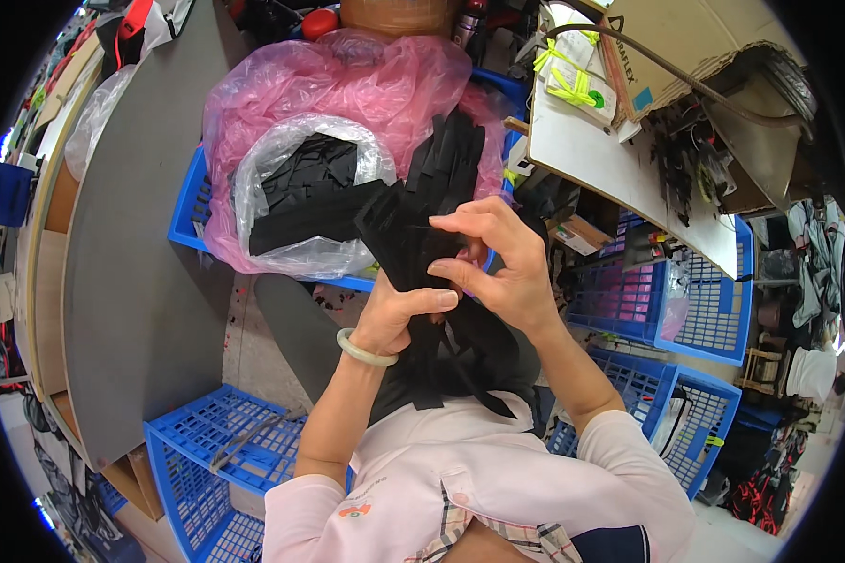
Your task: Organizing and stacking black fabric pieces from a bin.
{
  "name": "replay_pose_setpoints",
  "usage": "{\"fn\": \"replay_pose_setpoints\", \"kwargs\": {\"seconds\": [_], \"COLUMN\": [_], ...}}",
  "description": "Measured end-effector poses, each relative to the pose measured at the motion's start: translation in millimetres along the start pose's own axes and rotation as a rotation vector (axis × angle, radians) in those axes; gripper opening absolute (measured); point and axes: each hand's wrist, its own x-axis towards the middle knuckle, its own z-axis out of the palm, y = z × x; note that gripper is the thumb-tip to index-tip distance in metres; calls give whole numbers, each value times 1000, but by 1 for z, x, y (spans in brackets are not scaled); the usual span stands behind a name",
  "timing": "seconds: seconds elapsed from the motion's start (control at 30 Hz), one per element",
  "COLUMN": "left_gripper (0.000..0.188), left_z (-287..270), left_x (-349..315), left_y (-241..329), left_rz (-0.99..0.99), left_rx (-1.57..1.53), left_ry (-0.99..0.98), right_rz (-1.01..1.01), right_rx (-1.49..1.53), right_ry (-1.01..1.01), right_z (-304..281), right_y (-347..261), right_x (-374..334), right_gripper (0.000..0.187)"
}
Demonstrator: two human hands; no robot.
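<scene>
A bundle of black webbing strips (406, 246) is held up in front of my lap, its stacked ends fanned toward the upper left. My left hand (391, 312) grips the bundle from below, with the thumb laid across it and the other fingers hidden behind. My right hand (498, 263) is curled at the bundle's right side. Its index finger and thumb press on the strips, a little apart from each other. Loose black strips (479, 352) hang down over my lap. Beyond my hands, more black strips (314, 174) lie in a clear plastic bag (377, 159).
Pink plastic sheeting (282, 75) lines a blue crate (190, 202) ahead. A grey panel (145, 235) stands at left, and a white tabletop (620, 164) with a cardboard box (695, 47) at right. Blue baskets (244, 441) flank me on both sides.
</scene>
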Motion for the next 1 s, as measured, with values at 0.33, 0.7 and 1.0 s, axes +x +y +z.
{"fn": "replay_pose_setpoints", "kwargs": {"seconds": [0.33, 0.7, 1.0], "left_gripper": [44, 27, 69], "left_z": [-5, 6, 13], "left_x": [5, 16, 29], "left_y": [-7, -7, -23], "left_rz": [47, 305, 684], "left_rx": [-61, 125, 508], "left_ry": [-102, 165, 193], "right_rz": [88, 287, 390], "right_rx": [256, -149, 10], "right_ry": [-61, 51, 96], "right_z": [-7, -33, 14], "right_y": [12, -24, -34], "right_x": [-1, 19, 20], "right_gripper": [23, 18, 17]}}
